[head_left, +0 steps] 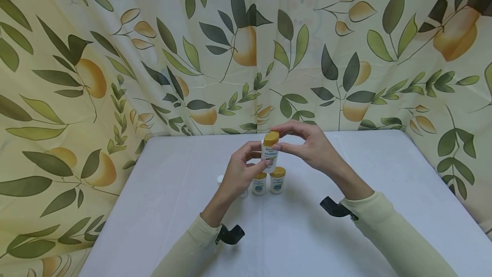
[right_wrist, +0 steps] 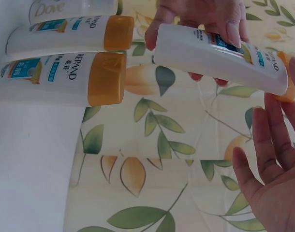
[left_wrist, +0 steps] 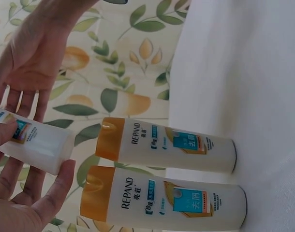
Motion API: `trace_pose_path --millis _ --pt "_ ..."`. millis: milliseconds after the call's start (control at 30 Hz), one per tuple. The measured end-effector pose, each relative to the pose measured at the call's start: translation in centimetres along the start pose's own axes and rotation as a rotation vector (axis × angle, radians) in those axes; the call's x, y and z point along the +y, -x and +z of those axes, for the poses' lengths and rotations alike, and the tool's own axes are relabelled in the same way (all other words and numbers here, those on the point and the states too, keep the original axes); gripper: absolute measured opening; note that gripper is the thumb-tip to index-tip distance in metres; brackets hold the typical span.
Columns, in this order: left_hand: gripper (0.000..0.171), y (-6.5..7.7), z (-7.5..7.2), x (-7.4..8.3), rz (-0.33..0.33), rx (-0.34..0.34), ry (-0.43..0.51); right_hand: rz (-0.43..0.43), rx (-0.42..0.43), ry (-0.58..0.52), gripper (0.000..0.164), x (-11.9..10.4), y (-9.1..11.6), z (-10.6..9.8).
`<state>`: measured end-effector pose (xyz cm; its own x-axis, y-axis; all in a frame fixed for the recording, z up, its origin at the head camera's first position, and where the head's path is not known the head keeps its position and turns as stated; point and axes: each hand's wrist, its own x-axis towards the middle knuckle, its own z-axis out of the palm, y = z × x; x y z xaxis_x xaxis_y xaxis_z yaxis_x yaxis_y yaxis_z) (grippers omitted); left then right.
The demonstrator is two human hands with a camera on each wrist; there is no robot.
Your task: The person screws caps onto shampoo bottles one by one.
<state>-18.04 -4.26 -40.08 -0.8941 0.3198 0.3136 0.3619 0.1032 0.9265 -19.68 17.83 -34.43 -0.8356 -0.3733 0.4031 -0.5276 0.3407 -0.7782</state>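
Note:
My left hand (head_left: 242,170) grips a white shampoo bottle (head_left: 270,154) by its lower body, above the table. Its thumb lies across the label, with the fingers behind. At the top, my right hand (head_left: 313,146) pinches the gold cap (right_wrist: 284,72) between thumb and fingers. The bottle tilts slightly, cap up. Below it two matching REPAND shampoo bottles (left_wrist: 179,145) (left_wrist: 171,200) stand upright side by side on the table, gold caps on top. A white Dove bottle (right_wrist: 72,8) stands beside them, mostly hidden behind the left hand in the head view.
A white cloth covers the table (head_left: 169,208). Beyond its back and left edges hangs a curtain (head_left: 215,54) printed with leaves and orange fruit. A black camera mount (head_left: 230,234) sits on the left wrist, another black mount (head_left: 335,207) on the right.

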Motion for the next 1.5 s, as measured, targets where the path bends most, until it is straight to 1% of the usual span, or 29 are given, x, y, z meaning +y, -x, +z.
trace_pose_path --millis 200,367,467,600,733,833,967,1033,1133,1267,1367,1500 --pt "0.041 -0.1 -0.2 -0.1 0.002 0.012 0.004 0.001 0.001 0.024 0.036 0.1 0.0 -0.4" --pt "0.042 -0.2 -0.4 -0.2 0.000 0.013 0.003 -0.026 -0.001 0.038 0.032 0.2 0.0 -0.6" --pt "0.042 -0.2 -0.5 -0.2 0.004 0.012 0.000 -0.052 0.012 0.047 0.030 0.3 -0.1 -0.8" --pt "0.043 -0.2 -0.4 -0.2 0.011 0.006 -0.006 -0.070 0.040 0.032 0.027 0.6 -0.4 -1.0" --pt "0.044 -0.2 -0.4 0.0 0.003 -0.001 -0.009 -0.048 0.041 -0.004 0.022 0.8 -0.7 -1.1" --pt "0.043 -0.2 -0.3 0.1 -0.006 -0.009 -0.006 -0.005 0.001 -0.044 0.021 1.0 -0.9 -1.2" --pt "0.041 -0.2 -0.3 0.3 -0.016 -0.025 -0.004 0.038 -0.091 -0.111 0.030 1.2 -1.0 -1.4" --pt "0.040 -0.3 -0.3 0.3 -0.020 -0.030 -0.006 0.035 -0.141 -0.144 0.035 1.2 -1.2 -1.5" --pt "0.040 -0.3 -0.3 0.4 -0.022 -0.031 -0.007 0.007 -0.227 -0.193 0.040 1.4 -1.4 -1.6" --pt "0.040 -0.2 -0.3 0.4 -0.020 -0.035 -0.015 -0.024 -0.322 -0.247 0.044 1.4 -1.5 -1.6" --pt "0.040 -0.2 -0.3 0.4 -0.012 -0.039 -0.018 -0.038 -0.332 -0.243 0.044 1.2 -1.5 -1.5" --pt "0.039 -0.1 -0.4 0.3 0.006 -0.043 -0.011 -0.048 -0.292 -0.223 0.045 0.7 -1.4 -1.2"
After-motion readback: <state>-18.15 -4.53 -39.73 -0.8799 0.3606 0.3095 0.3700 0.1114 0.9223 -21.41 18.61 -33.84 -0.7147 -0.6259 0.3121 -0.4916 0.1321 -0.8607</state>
